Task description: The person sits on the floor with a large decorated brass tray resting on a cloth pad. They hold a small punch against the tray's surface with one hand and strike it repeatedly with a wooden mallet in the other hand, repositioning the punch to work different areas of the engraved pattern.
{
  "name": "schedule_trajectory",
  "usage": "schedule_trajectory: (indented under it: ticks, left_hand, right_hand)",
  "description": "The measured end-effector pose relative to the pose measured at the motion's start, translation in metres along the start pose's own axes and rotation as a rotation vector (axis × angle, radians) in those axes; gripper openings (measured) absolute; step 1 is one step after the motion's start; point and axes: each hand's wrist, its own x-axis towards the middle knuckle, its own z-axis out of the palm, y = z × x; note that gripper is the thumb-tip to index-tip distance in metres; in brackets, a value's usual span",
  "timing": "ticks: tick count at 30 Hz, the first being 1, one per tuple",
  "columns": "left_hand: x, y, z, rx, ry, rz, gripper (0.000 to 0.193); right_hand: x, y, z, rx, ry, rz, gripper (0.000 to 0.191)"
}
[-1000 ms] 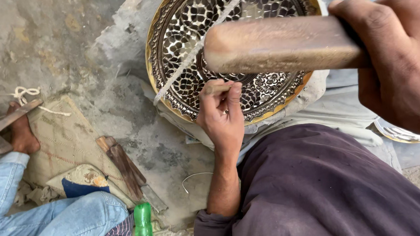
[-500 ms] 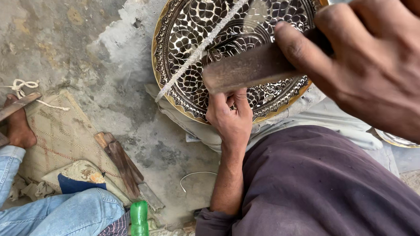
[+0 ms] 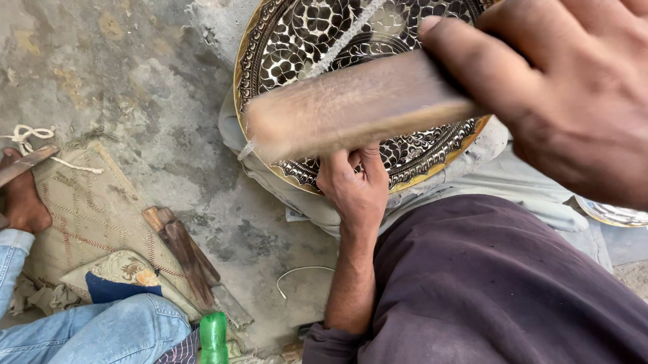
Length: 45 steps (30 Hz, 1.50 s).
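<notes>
Rough concrete floor (image 3: pixel 149 88) underneath; engraved brass tray (image 3: pixel 308 28) rests on padded lap; left hand (image 3: pixel 354 188) pinches a small tool at its near rim; right hand (image 3: pixel 585 94) clamped round wooden mallet (image 3: pixel 350 107); pattern looks mostly cut, near rim apparently unfinished.

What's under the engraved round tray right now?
The engraved round tray rests on a pale grey padded cloth, which sticks out below its rim on the concrete floor. The left hand presses its near edge. Whatever lies beneath the cloth is covered.

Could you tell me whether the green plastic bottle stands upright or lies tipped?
Cannot tell: only the green plastic bottle top shows, pointing up-frame beside the jeans.
</notes>
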Motion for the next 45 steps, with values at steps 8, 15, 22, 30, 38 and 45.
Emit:
schedule_trajectory:
  ticks: [8,15,22,30,38,45]
  left_hand:
    - [-0.001,-0.005,0.000,-0.039,-0.019,-0.067,0.019]
    - [-0.001,-0.003,-0.004,-0.014,-0.039,0.016,0.013]
    - [0.005,0.004,-0.005,-0.043,-0.058,-0.100,0.015]
    - [0.001,-0.003,-0.004,-0.034,-0.066,-0.088,0.021]
    - [-0.004,0.004,-0.001,-0.167,-0.041,-0.217,0.020]
    - [-0.013,0.005,-0.009,-0.117,0.054,-0.240,0.006]
  right_hand:
    - [0.004,0.007,-0.001,0.077,0.049,-0.038,0.058]
    - [0.005,0.003,-0.007,0.109,0.099,-0.067,0.050]
    - [0.003,0.002,-0.006,0.006,0.047,-0.031,0.053]
    - [0.000,-0.001,0.002,-0.064,0.084,-0.089,0.051]
    - [0.003,0.000,-0.008,0.057,0.015,0.003,0.059]
    - [-0.012,-0.006,-0.012,-0.001,0.079,-0.044,0.052]
